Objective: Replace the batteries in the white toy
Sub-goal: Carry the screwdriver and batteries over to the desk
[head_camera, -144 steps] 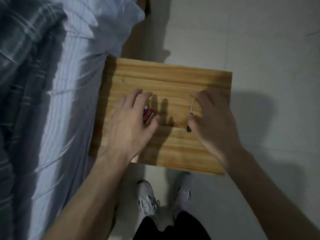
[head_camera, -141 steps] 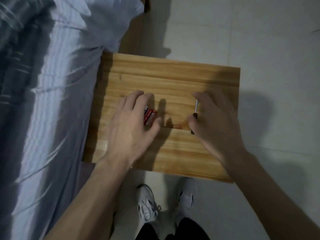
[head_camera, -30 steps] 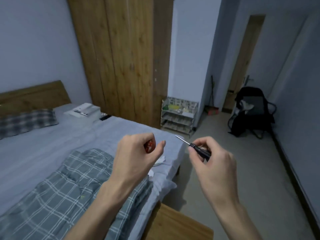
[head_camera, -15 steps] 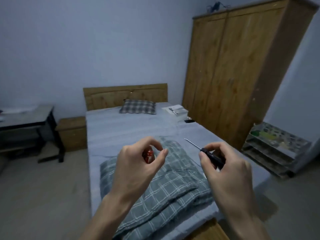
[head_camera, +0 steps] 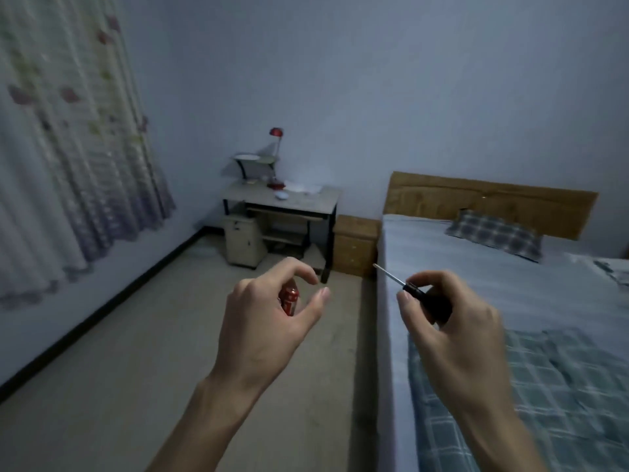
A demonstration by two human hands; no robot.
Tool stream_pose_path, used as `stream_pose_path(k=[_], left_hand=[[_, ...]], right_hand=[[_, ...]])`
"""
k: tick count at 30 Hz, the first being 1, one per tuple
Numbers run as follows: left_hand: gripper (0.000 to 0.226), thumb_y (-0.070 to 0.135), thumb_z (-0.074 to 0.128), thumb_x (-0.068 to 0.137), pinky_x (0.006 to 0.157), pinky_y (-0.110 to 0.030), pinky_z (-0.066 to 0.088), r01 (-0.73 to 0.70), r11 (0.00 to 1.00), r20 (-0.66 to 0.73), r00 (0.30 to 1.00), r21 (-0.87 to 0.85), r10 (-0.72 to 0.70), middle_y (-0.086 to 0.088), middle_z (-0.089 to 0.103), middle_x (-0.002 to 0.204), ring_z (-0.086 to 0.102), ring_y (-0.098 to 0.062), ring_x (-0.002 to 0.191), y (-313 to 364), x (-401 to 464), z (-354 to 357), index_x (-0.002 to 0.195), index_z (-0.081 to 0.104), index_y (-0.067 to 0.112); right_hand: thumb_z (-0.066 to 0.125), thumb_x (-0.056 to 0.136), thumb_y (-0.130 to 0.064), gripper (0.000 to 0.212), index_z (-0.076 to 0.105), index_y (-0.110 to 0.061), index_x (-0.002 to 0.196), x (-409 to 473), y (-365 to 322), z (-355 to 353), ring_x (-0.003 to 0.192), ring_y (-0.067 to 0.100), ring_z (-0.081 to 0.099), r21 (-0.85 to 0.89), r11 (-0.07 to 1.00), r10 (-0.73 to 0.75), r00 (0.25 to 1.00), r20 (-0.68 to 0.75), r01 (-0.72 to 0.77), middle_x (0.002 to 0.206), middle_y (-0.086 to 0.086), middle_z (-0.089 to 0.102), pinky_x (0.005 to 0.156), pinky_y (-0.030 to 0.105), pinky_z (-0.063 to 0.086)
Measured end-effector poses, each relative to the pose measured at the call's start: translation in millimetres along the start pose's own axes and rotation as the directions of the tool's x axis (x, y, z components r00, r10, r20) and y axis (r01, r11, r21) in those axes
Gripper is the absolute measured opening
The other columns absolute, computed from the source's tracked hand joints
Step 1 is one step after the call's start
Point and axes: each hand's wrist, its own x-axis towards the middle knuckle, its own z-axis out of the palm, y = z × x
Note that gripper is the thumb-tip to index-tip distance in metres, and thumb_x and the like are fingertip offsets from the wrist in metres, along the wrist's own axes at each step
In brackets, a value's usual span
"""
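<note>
My left hand (head_camera: 269, 321) is raised in front of me with its fingers curled round red batteries (head_camera: 289, 299), which show between thumb and forefinger. My right hand (head_camera: 452, 332) grips a small black-handled screwdriver (head_camera: 413, 291); its thin metal shaft points up and to the left. Both hands hover in the air above the floor beside the bed. No white toy is recognisable in this view.
A bed (head_camera: 459, 277) with a plaid blanket and plaid pillow (head_camera: 495, 235) fills the right. At the far wall stand a small desk (head_camera: 282, 199) with a red lamp, a drawer unit below it and a wooden nightstand (head_camera: 355, 245). Curtains (head_camera: 68, 137) hang on the left.
The view has swung left, from the wardrobe and bed to the desk corner and curtains. Both hands keep their hold on the batteries and the screwdriver taken from the wooden table.
</note>
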Motion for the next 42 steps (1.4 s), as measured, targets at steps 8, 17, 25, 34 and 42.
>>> stream_pose_path(k=[8, 17, 25, 34, 42], left_hand=[[0.012, 0.035, 0.076, 0.086, 0.049, -0.026, 0.042, 0.091, 0.988, -0.099, 0.992, 0.124, -0.079, 0.003, 0.050, 0.053, 0.051, -0.018, 0.052, -143.8, 58.8, -104.5, 0.085, 0.064, 0.031], [0.013, 0.036, 0.075, 0.087, 0.047, -0.035, 0.041, 0.135, 0.978, -0.102, 0.988, 0.160, -0.119, 0.001, 0.047, 0.051, 0.046, -0.019, 0.048, -288.4, 173.7, -81.4, 0.084, 0.063, 0.031], [0.015, 0.030, 0.079, 0.086, 0.046, -0.015, 0.031, 0.140, 0.974, -0.106, 0.987, 0.177, -0.123, 0.008, 0.046, 0.050, 0.045, -0.010, 0.046, -409.8, 356.8, -27.5, 0.082, 0.065, 0.031], [0.014, 0.033, 0.078, 0.086, 0.044, -0.020, 0.033, 0.129, 0.980, -0.078, 0.990, 0.152, -0.118, 0.006, 0.047, 0.051, 0.044, -0.010, 0.046, -568.9, 542.0, 55.1, 0.083, 0.064, 0.032], [0.012, 0.032, 0.078, 0.088, 0.049, -0.018, 0.047, 0.139, 0.984, -0.034, 0.990, 0.115, -0.136, 0.010, 0.066, 0.064, 0.066, -0.007, 0.061, -724.9, 719.9, 123.6, 0.086, 0.067, 0.030]], right_hand=[[0.074, 0.086, -0.038, 0.018, 0.066, -0.030, 0.099, 51.0, -72.5, 188.3, 0.073, 0.003, 0.062, 0.099, 0.993, -0.077, 0.978, 0.196, 0.059, 0.081, -0.015, 0.066, 0.062, 0.028, 0.054], [0.067, 0.083, -0.045, 0.020, 0.064, -0.032, 0.098, 161.1, -56.4, 346.2, 0.074, 0.004, 0.061, 0.144, 0.987, -0.095, 0.971, 0.221, 0.064, 0.082, -0.018, 0.063, 0.064, 0.032, 0.055], [0.066, 0.084, -0.047, 0.024, 0.063, -0.034, 0.104, 333.5, -10.6, 487.9, 0.079, 0.003, 0.064, 0.153, 0.987, -0.081, 0.970, 0.231, 0.046, 0.084, -0.018, 0.064, 0.071, 0.038, 0.060], [0.071, 0.087, -0.042, 0.020, 0.064, -0.031, 0.101, 529.7, 56.0, 646.4, 0.073, 0.009, 0.068, 0.104, 0.994, -0.039, 0.975, 0.221, 0.016, 0.083, -0.015, 0.069, 0.069, 0.042, 0.058], [0.071, 0.092, -0.042, 0.024, 0.063, -0.030, 0.110, 698.7, 103.7, 800.7, 0.076, 0.007, 0.067, 0.028, 0.999, 0.013, 0.979, 0.205, -0.019, 0.082, -0.009, 0.070, 0.073, 0.040, 0.060]])
